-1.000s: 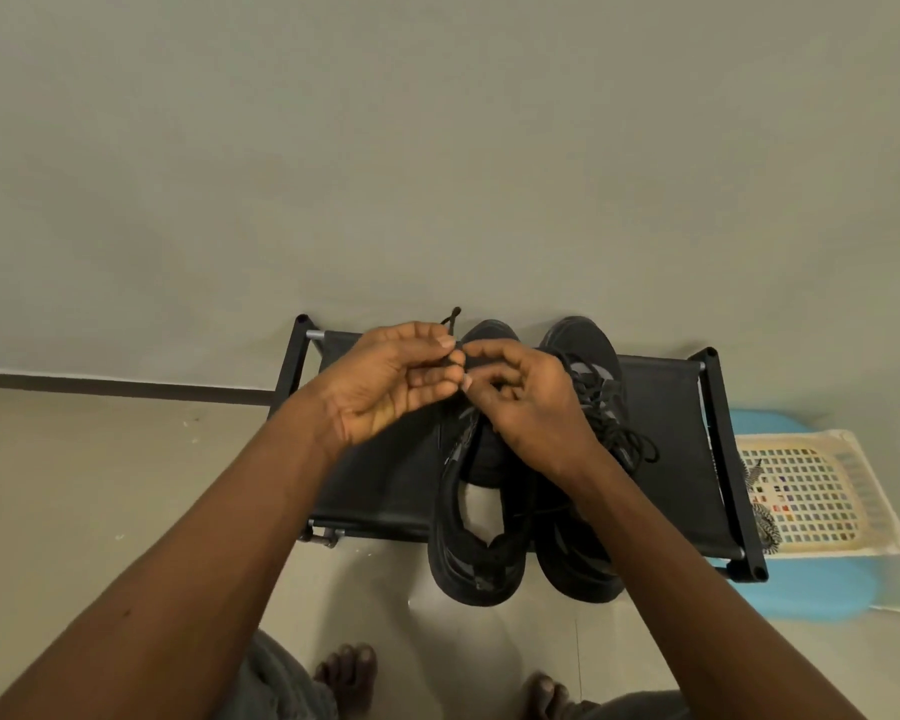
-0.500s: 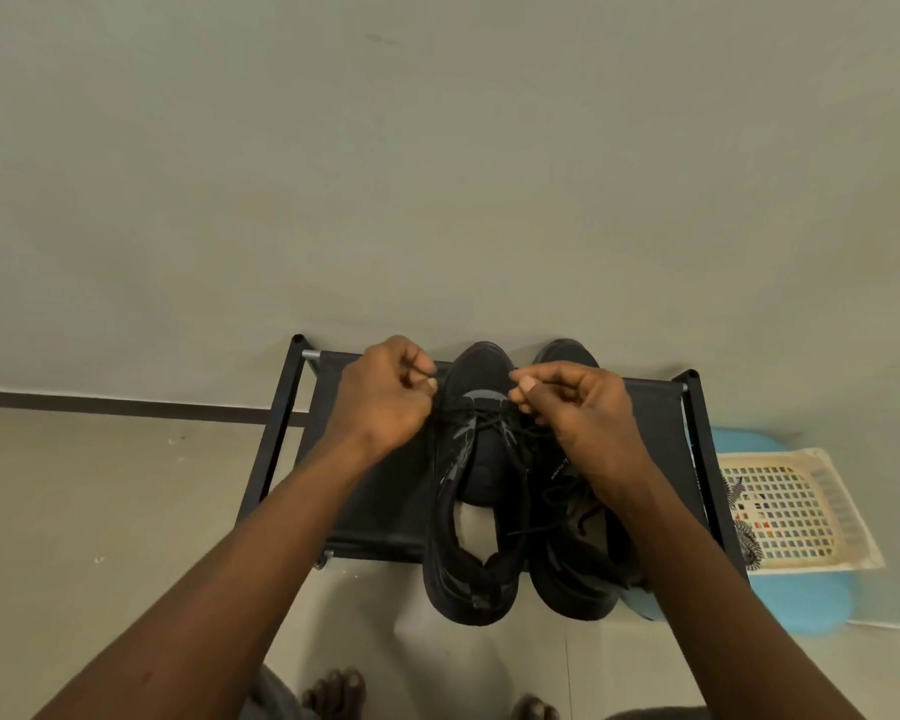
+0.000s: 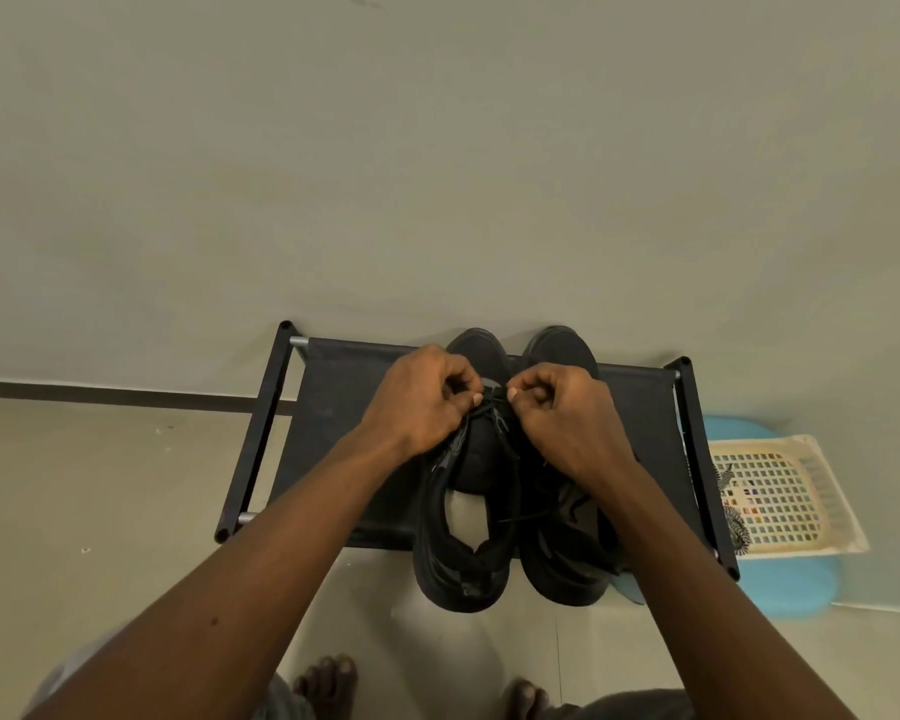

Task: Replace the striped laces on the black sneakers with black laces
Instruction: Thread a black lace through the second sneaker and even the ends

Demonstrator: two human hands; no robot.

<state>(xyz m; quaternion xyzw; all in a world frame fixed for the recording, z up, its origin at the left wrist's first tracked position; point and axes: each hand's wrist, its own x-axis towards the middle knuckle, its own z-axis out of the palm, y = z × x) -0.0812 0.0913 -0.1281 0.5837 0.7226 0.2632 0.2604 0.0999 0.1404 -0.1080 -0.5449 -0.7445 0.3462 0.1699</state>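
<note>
Two black sneakers stand side by side on a low black rack (image 3: 333, 433), toes toward the wall. The left sneaker (image 3: 463, 553) has its tongue open and a black lace (image 3: 489, 402) crossing its lowest eyelets near the toe. My left hand (image 3: 422, 397) pinches one end of that lace with curled fingers. My right hand (image 3: 567, 413) pinches the other end and covers the front of the right sneaker (image 3: 567, 563). A loose stretch of black lace lies across between the shoes. Striped laces (image 3: 733, 522) lie at the left edge of the cream basket.
A cream plastic basket (image 3: 822, 491) sits on a blue stool (image 3: 791, 589) right of the rack. The wall rises directly behind the rack. My bare feet (image 3: 328, 683) stand on the tiled floor in front of it.
My hands parted to either side of the left sneaker, then drew close again over its toe end, each still pinching a lace end. The view has shifted slightly.
</note>
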